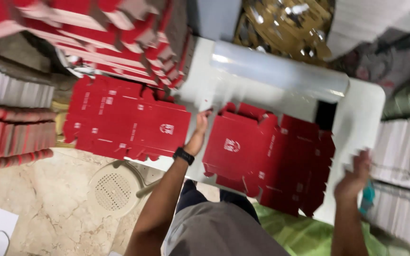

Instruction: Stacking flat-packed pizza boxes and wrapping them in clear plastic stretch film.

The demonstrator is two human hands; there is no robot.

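left hand (201, 124): reaches forward over the white table (366, 109), fingers loosely curled, fingertips at the left edge of the flat red carton blank (266, 156); whether it pinches that edge cannot be told. a black wristband (183, 156) sits on this wrist.

right hand (357, 173): raised at the table's right edge, blurred; fingers spread and half open, nothing visibly gripped. it is just beside the right side of the same carton blank, near a stack of white sheets (404, 156) standing off the table's right edge.

flat red carton blank: die-cut, unfolded, printed face up with a small white emblem; lies on the near half of the table between the two hands, its near-right flaps overhanging the table's near edge.

second red blank stack (124, 121): same kind, flat, at the table's left edge, overhanging it, just left of the left hand.

roll of clear film (281, 71): lies across the far part of the table, slanting from far-left toward the right edge, beyond the carton blank.

piled red blanks (105, 38): slanted heaps beyond the far-left corner.

bundles of red-edged sheets (15, 137): stacked on edge, well left of the table.

brown cardboard scraps (285, 23): heap beyond the far edge.

round beige stool seat (115, 189): perforated, on the pale stone floor (48, 208) below the table's near-left side.

green sack (300, 232): on the floor under the table's near edge, beside the person's grey shorts (224, 234).
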